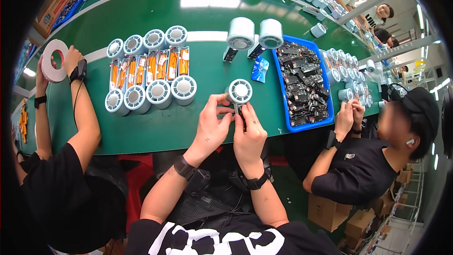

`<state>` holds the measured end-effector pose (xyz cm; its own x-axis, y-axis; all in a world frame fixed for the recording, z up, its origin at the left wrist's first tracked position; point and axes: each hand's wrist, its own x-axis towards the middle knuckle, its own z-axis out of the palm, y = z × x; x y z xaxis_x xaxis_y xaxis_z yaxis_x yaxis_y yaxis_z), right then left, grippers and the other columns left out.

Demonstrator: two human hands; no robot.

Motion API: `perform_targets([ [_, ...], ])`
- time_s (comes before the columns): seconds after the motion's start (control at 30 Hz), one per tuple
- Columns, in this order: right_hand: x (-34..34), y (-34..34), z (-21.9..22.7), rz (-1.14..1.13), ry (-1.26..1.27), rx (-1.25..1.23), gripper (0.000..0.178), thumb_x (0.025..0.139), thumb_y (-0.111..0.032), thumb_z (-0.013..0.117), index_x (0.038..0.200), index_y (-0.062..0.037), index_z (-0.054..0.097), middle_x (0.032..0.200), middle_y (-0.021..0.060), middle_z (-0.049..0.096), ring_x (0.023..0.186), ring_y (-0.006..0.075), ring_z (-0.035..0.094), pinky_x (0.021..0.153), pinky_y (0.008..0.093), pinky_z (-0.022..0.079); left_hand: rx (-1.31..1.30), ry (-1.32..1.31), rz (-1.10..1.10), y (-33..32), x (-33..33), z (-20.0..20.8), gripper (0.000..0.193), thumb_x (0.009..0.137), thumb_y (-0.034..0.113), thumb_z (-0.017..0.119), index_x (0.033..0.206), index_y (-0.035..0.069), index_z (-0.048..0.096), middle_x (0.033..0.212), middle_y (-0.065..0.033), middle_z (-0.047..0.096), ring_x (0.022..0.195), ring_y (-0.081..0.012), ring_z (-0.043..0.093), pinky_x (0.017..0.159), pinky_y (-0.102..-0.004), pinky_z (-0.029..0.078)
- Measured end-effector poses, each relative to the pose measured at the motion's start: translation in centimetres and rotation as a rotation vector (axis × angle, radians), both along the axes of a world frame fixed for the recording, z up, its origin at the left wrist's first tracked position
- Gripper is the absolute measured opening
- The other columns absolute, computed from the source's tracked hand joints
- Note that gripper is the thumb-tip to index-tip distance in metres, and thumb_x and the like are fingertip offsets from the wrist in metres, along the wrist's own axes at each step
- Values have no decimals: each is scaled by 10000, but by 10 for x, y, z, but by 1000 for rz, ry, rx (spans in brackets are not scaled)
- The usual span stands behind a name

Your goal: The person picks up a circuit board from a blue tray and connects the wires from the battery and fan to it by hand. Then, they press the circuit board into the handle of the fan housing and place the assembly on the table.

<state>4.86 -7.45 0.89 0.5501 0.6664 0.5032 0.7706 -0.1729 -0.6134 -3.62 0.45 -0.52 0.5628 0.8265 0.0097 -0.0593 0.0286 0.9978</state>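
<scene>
At the green table's (118,130) near edge, grasping one pale-blue round-headed unit (240,91) between both hands: pinching its handle with the right hand (250,133), bracing it with bent fingers of the left hand (211,123), exact contact partly hidden. Apparently working midway on this one. Just beyond, counting two similar units (241,34), showing black parts at their handles, seemingly fitted already; leftward, counting eight more units (184,86) in two rows of four, showing orange inserts in open handles, presumably awaiting further work. Rightward, counting one blue tray (309,126) of black pieces (302,85), too heaped for numbering.
</scene>
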Motion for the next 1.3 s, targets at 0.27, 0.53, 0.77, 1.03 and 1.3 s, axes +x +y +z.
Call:
perform_targets([
  [0.27, -1, 0, -13, -66, -33, -1, 331, 889, 15, 685, 1216, 52, 653, 1232, 243, 678, 1040, 391, 704, 845, 415, 588, -2, -47, 20, 1, 2, -4, 402, 895, -72, 570, 1286, -39, 480, 1139, -179, 604, 1000, -244, 710, 776, -341, 611],
  [0.53, -5, -12, -14, -3, -125, -45, 415, 900, 13, 675, 1308, 31, 601, 1264, 262, 649, 1096, 424, 673, 874, 446, 565, -160, -67, -56, 3, -1, -2, 400, 929, -69, 581, 1309, -51, 459, 1170, -179, 626, 1064, -231, 688, 885, -348, 604],
  [0.77, -2, -18, -15, 115, -99, 46, 486, 899, 26, 673, 1368, 30, 549, 1281, 269, 638, 1120, 421, 668, 886, 449, 564, -665, -231, -103, -6, -9, 5, 379, 940, -60, 610, 1271, -24, 428, 1215, -169, 639, 1121, -215, 655, 955, -352, 556],
  [1.03, -4, -27, 14, 248, -16, 158, 675, 837, 90, 684, 1454, 46, 415, 1322, 244, 623, 1171, 425, 644, 978, 468, 535, -475, -401, 7, -29, -6, 29, 497, 879, -76, 700, 1211, 1, 338, 1240, -210, 613, 1152, -263, 649, 943, -363, 568],
  [1.3, 21, -69, 27, 274, 384, -140, 464, 922, -80, 681, 1346, 41, 537, 1098, 161, 704, 912, 266, 710, 817, 295, 553, -394, -322, -14, -23, -6, 34, 493, 880, -149, 621, 1238, 23, 329, 1279, -272, 603, 1166, -347, 655, 999, -437, 555],
])
